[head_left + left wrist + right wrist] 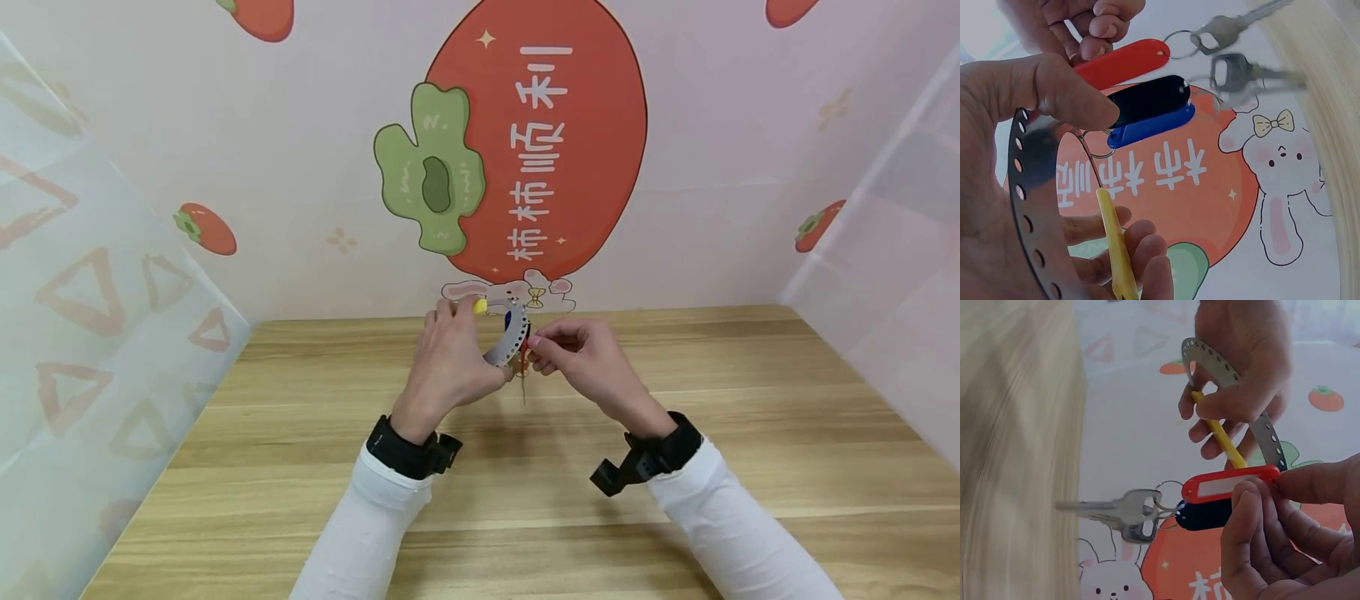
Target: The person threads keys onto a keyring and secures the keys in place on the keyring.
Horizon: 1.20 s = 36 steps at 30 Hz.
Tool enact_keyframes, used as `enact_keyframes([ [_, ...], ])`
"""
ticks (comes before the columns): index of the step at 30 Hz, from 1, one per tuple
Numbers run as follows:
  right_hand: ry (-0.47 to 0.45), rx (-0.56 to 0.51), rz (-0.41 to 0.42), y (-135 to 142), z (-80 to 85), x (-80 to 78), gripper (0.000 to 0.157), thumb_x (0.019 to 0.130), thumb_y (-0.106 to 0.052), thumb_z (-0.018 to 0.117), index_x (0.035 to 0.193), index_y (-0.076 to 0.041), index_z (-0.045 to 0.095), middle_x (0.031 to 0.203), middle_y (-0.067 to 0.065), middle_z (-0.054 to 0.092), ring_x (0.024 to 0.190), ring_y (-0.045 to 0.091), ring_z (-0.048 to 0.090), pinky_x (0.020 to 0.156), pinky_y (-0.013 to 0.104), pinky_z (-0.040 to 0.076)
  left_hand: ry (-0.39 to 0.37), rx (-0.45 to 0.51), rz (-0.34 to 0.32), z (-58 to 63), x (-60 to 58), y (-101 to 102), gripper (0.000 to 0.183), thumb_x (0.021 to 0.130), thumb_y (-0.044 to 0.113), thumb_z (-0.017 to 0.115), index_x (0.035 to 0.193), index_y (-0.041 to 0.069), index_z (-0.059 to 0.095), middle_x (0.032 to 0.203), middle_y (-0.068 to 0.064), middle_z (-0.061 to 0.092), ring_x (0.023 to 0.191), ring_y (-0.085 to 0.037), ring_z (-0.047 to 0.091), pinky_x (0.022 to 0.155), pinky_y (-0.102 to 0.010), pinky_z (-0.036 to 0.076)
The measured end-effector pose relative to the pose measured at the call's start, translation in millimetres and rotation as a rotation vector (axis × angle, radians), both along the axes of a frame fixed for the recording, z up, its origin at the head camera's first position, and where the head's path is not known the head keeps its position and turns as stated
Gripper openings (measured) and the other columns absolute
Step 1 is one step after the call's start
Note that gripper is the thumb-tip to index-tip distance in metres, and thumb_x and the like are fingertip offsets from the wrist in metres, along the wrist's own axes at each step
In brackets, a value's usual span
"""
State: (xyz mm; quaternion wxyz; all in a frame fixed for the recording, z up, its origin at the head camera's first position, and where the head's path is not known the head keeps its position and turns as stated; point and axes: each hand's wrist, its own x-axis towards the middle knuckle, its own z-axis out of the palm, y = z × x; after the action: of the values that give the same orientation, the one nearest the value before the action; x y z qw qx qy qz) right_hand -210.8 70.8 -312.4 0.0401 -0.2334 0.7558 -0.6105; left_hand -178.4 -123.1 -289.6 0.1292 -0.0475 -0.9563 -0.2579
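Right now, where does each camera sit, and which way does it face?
Head: worn on the person's head, facing forward and down over the table; left hand, right hand and white sleeves show.
Left wrist: worn there, facing that hand's work, a perforated metal arc; both hands show partly.
Right wrist: worn there, facing the right hand's pinch on a red tag; both hands show.
Both wrist views share that tag and keys.

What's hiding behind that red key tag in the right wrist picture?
Part of a dark key tag shows below the edge of the red key tag. The rest is covered by the red key tag and the right hand.
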Motion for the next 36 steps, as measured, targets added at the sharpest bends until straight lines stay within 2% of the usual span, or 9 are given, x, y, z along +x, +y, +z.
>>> enact_keyframes([
  [5,0.188,0.105,-0.064,-1.5,-1.3,2.0,0.016,0.099,-0.006,0.063,0.097,0.002,0.077,0.080,0.014,0.070,0.071,0.024,0.065,0.063,0.026,0.053,0.000,-0.002,-0.007,-0.1,0.0,0.9,0.089,0.066,0.027,0.090,0.140,-0.001,0.049,0.123,-0.022,0.052,0.105,-0.036,0.051,0.085,-0.048,0.049],
  [10,0.469,0.247,-0.145,-1.4,-1.9,4.3,0.015,0.094,-0.002,0.066,0.086,-0.003,0.079,0.065,0.000,0.061,0.053,0.014,0.052,0.049,0.025,0.040,-0.019,-0.006,-0.017,-0.8,-0.6,2.1,0.089,0.067,0.027,0.090,0.141,0.000,0.049,0.120,-0.020,0.051,0.103,-0.033,0.050,0.083,-0.045,0.048],
  [13,0.622,0.330,-0.193,-1.8,-3.6,4.5,0.016,0.092,-0.001,0.067,0.079,-0.005,0.077,0.062,-0.002,0.056,0.049,0.009,0.046,0.046,0.025,0.037,-0.027,-0.020,-0.019,-1.3,-1.3,2.4,0.091,0.066,0.029,0.091,0.142,0.000,0.049,0.120,-0.019,0.051,0.101,-0.032,0.049,0.082,-0.044,0.048],
  [16,0.718,0.394,-0.219,-2.6,-3.5,5.8,0.017,0.090,-0.002,0.068,0.074,-0.005,0.074,0.062,-0.003,0.055,0.051,0.008,0.047,0.048,0.026,0.038,-0.029,-0.033,-0.020,-1.9,-1.9,2.5,0.093,0.065,0.029,0.092,0.142,0.000,0.049,0.119,-0.019,0.051,0.101,-0.032,0.049,0.082,-0.045,0.048],
  [21,0.792,0.497,-0.228,-1.8,-1.5,7.8,0.020,0.089,-0.002,0.065,0.070,-0.007,0.070,0.061,-0.004,0.050,0.053,0.010,0.045,0.049,0.028,0.036,-0.028,-0.059,-0.027,-3.8,-2.5,2.4,0.094,0.064,0.027,0.092,0.143,0.000,0.047,0.122,-0.019,0.049,0.104,-0.034,0.048,0.087,-0.049,0.048],
  [28,0.745,0.519,-0.173,1.3,1.6,7.5,0.017,0.089,-0.003,0.064,0.076,-0.007,0.074,0.064,-0.005,0.052,0.055,0.009,0.045,0.051,0.028,0.036,-0.001,-0.073,-0.060,-4.3,-1.9,2.2,0.094,0.063,0.021,0.091,0.143,0.001,0.047,0.128,-0.020,0.049,0.109,-0.035,0.048,0.090,-0.049,0.046],
  [36,0.725,0.526,-0.107,5.7,4.0,6.6,0.017,0.089,-0.002,0.064,0.078,-0.008,0.074,0.066,-0.005,0.052,0.056,0.008,0.045,0.052,0.028,0.037,0.001,-0.122,-0.090,-4.1,-1.9,1.0,0.095,0.064,0.022,0.092,0.144,0.001,0.046,0.127,-0.019,0.049,0.109,-0.035,0.048,0.086,-0.047,0.046],
])
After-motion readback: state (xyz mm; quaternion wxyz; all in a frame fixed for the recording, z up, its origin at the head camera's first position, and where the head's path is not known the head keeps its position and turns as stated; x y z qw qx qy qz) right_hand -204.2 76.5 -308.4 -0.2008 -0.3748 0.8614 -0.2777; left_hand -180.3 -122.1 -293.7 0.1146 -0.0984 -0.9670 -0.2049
